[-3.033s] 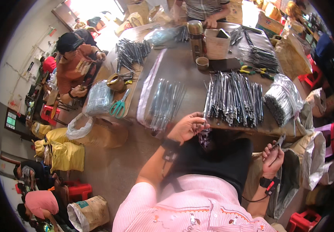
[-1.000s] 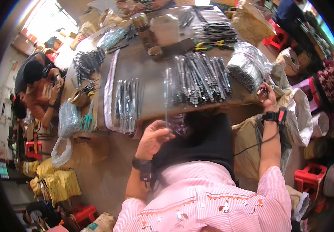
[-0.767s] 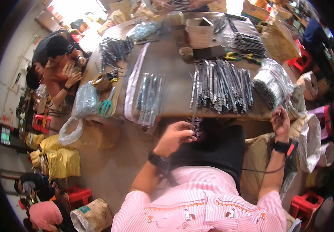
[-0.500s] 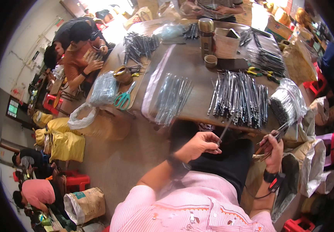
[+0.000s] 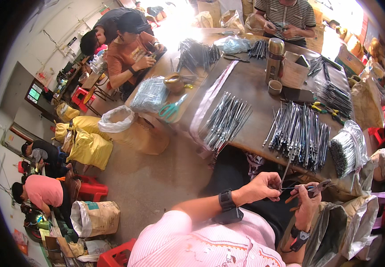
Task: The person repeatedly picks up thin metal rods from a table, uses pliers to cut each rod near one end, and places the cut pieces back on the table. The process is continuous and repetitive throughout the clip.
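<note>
My left hand [image 5: 261, 187] pinches a slim dark metal strip [image 5: 285, 172] that points up toward the table's near edge. Around a pair of pliers [image 5: 320, 186] with orange-brown handles, my right hand [image 5: 307, 205] is closed. A thin pale wire-like piece [image 5: 294, 188] spans the small gap between the two hands; which hand carries it, I cannot tell. Just beyond my hands, a wide pile of similar strips [image 5: 299, 135] lies on the table. Further left on the table is a second pile of strips [image 5: 228, 120].
On the table [image 5: 257, 115] stand a thermos [image 5: 274, 60], a small cup [image 5: 275, 87] and a bin [image 5: 295, 71]. Plastic-wrapped strips [image 5: 349, 149] lie at the right edge, scissors [image 5: 172, 109] at the left. Open sacks [image 5: 337, 231] stand right of my lap. Co-workers sit across and left.
My view has shifted, so the table appears further right. My left hand has moved toward my right one, and a thin piece now shows between them. The pliers remain in my right hand.
</note>
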`<state>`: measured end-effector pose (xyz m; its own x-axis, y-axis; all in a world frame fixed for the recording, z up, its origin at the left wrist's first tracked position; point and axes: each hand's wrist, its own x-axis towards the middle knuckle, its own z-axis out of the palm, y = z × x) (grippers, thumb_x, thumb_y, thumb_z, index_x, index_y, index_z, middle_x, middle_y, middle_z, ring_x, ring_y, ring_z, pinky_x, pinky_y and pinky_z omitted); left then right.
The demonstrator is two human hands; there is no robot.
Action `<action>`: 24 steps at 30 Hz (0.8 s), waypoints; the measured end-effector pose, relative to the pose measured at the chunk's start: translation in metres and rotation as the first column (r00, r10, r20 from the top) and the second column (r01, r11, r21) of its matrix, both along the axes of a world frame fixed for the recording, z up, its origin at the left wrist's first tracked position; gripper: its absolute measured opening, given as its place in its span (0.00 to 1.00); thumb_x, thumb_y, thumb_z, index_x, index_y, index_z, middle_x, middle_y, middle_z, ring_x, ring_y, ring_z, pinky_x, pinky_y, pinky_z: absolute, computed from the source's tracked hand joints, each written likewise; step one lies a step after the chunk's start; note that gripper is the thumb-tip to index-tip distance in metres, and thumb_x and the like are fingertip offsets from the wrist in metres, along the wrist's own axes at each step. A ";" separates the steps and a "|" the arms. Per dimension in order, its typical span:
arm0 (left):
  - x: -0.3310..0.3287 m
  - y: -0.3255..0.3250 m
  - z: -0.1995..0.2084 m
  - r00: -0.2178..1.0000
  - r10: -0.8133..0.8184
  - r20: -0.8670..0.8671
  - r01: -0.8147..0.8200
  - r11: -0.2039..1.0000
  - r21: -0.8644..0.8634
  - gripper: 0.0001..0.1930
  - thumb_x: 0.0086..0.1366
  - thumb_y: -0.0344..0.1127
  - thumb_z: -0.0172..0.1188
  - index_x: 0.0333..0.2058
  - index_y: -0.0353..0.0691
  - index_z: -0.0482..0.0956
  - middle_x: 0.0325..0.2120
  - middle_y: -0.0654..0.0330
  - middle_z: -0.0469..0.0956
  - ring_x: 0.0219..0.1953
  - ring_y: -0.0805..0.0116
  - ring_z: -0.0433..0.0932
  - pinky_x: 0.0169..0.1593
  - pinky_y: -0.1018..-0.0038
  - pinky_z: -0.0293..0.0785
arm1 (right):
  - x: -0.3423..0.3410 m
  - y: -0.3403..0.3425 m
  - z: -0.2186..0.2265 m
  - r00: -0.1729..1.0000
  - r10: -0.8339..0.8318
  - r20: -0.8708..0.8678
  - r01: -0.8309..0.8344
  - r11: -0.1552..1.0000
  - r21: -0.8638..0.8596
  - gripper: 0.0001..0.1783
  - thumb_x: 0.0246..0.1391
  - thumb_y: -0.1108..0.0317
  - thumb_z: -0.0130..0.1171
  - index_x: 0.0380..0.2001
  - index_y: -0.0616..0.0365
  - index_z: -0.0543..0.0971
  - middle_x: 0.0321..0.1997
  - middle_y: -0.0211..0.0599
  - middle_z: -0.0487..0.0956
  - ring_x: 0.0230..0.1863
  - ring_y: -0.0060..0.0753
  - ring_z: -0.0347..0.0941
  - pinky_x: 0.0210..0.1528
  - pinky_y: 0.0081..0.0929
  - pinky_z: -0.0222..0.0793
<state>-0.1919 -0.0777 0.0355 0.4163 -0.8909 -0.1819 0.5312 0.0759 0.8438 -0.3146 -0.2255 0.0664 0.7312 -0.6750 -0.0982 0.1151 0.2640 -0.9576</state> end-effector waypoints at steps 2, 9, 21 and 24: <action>0.000 -0.002 0.000 1.000 0.014 -0.003 -0.014 1.000 -0.027 0.07 0.56 0.21 0.61 0.32 0.33 0.72 0.26 0.61 0.76 0.27 0.74 0.78 0.32 0.78 0.79 | -0.001 0.004 0.000 1.000 0.002 0.030 -0.003 0.999 0.034 0.06 0.54 0.78 0.57 0.32 0.63 0.70 0.29 0.44 0.78 0.26 0.31 0.77 0.22 0.27 0.75; 0.004 -0.006 -0.002 1.000 0.015 -0.011 -0.015 0.999 -0.037 0.08 0.56 0.23 0.65 0.32 0.31 0.74 0.24 0.61 0.77 0.27 0.76 0.77 0.33 0.79 0.78 | 0.002 0.014 -0.007 0.997 0.074 0.024 -0.074 0.997 0.031 0.07 0.54 0.79 0.58 0.33 0.63 0.70 0.28 0.42 0.77 0.26 0.29 0.76 0.21 0.25 0.75; 0.014 0.002 -0.005 0.999 0.043 0.027 -0.045 0.995 0.090 0.07 0.55 0.20 0.62 0.33 0.30 0.75 0.24 0.61 0.78 0.26 0.77 0.77 0.30 0.82 0.76 | 0.016 0.002 0.001 0.944 -0.305 0.124 0.297 0.951 0.084 0.14 0.58 0.73 0.55 0.46 0.64 0.69 0.34 0.41 0.78 0.27 0.28 0.76 0.32 0.20 0.73; 0.014 0.005 -0.004 0.995 -0.077 0.066 0.069 0.991 0.116 0.12 0.53 0.20 0.63 0.38 0.30 0.75 0.27 0.59 0.78 0.30 0.74 0.79 0.36 0.80 0.77 | 0.012 -0.007 -0.001 0.952 -0.303 0.035 0.302 0.953 0.010 0.13 0.58 0.73 0.54 0.46 0.63 0.70 0.34 0.40 0.78 0.27 0.27 0.76 0.32 0.21 0.73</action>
<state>-0.1775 -0.0731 0.0311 0.3664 -0.8946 -0.2558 0.4710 -0.0588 0.8802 -0.3024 -0.2323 0.0655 0.4959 -0.8647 -0.0792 0.2245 0.2158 -0.9503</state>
